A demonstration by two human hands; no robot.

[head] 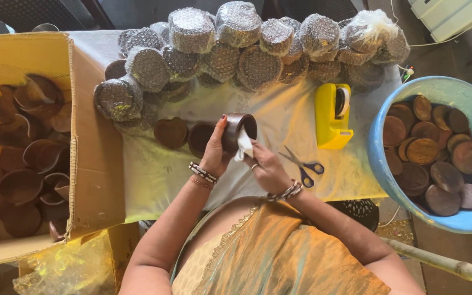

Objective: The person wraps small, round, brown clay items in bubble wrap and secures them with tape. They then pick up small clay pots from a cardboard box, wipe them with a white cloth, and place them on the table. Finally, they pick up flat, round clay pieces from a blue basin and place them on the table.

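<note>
Lying tilted on its side, mouth toward the upper right, a dark brown round wooden cup (240,130) is gripped above the cloth-covered surface (159,175) by the left hand (217,150). A small white cloth (244,145) is pinched by the right hand (266,169). One yellow tape dispenser (331,116) and one pair of blue-handled scissors (301,166) are seen nearby.

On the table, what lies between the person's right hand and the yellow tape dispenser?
In the head view, blue-handled scissors lie on the pale cloth between the right hand and the yellow tape dispenser.
</note>
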